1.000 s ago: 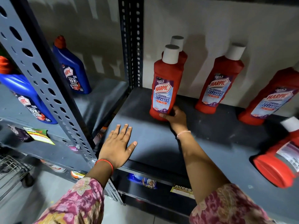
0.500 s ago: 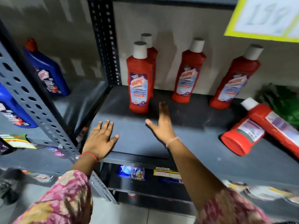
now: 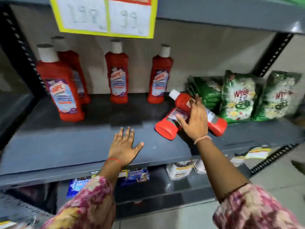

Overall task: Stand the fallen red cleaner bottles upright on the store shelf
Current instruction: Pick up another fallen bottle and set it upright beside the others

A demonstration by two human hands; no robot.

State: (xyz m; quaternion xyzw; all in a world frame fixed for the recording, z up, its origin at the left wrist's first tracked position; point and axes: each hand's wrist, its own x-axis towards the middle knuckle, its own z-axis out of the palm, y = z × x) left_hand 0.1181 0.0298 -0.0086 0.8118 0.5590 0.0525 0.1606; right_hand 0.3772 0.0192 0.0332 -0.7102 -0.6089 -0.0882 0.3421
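Observation:
Two red cleaner bottles lie fallen on the grey shelf (image 3: 66, 146) at the right: a near one (image 3: 166, 128) with its base toward me, and a far one (image 3: 216, 124) with its white cap pointing up-left. My right hand (image 3: 194, 121) is spread over both, fingers apart, not closed on either. My left hand (image 3: 123, 147) rests flat and open on the shelf's front part. Several red bottles stand upright: a front-left one (image 3: 61, 90), one behind it (image 3: 74, 66), a middle one (image 3: 118, 75) and a right one (image 3: 160, 76).
Green detergent bags (image 3: 237, 96) stand right of the fallen bottles. A yellow-edged price sign (image 3: 105, 15) hangs from the shelf above. Packets (image 3: 137, 176) lie on the lower shelf. A black perforated upright (image 3: 21, 47) bounds the left side.
My right hand let go of the front-left bottle, which now stands upright, and swung right over the two fallen bottles. The view turned right. My left hand stayed flat on the shelf.

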